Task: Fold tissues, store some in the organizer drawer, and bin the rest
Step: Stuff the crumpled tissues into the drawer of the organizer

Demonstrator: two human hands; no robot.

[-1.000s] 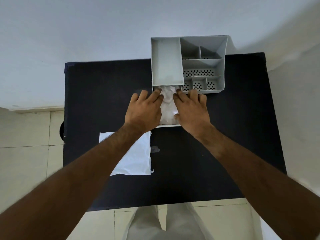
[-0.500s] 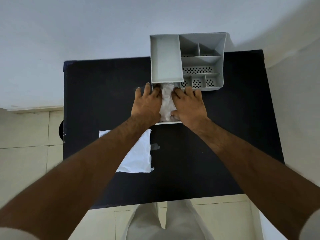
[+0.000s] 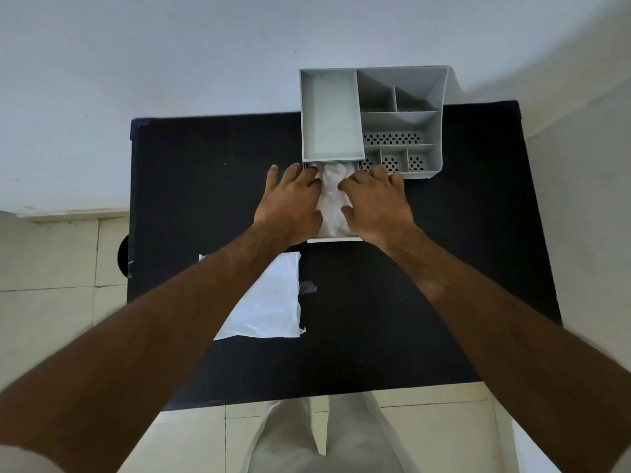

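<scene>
White tissue in the drawer: crumpled tissue [image 3: 332,196] lies between your two hands inside the pulled-out drawer [image 3: 334,238]; its long axis runs from the drawer front near you back toward the organizer.
Your left hand: left hand [image 3: 290,203] lies palm down, fingers spread flat, on the left side of the drawer, fingertips at the organizer's front edge; it presses on the tissue's left edge and grips nothing.
Your right hand: right hand [image 3: 374,201] lies palm down on the right side of the drawer, fingers stretched forward, thumb resting on the tissue; it too is flat and unclenched.
Drawer: white, slid out toward you from under the organizer's left section; only its front lip and the strip between your hands show, and that strip is filled with tissue.
Organizer: grey organizer [image 3: 372,121] stands at the far edge of the table, right of centre, against the wall [image 3: 205,46]. Its large left tray holds nothing you can see; the right side is split into several smaller compartments, some with perforated floors, all showing bare.
Second tissue: flat white tissue [image 3: 269,298] lies on the table under your left forearm, well apart from the drawer, its long axis running roughly toward and away from you.
Table: black table [image 3: 426,302].
Floor: pale tiles [image 3: 51,268] to the left and in front of the table.
</scene>
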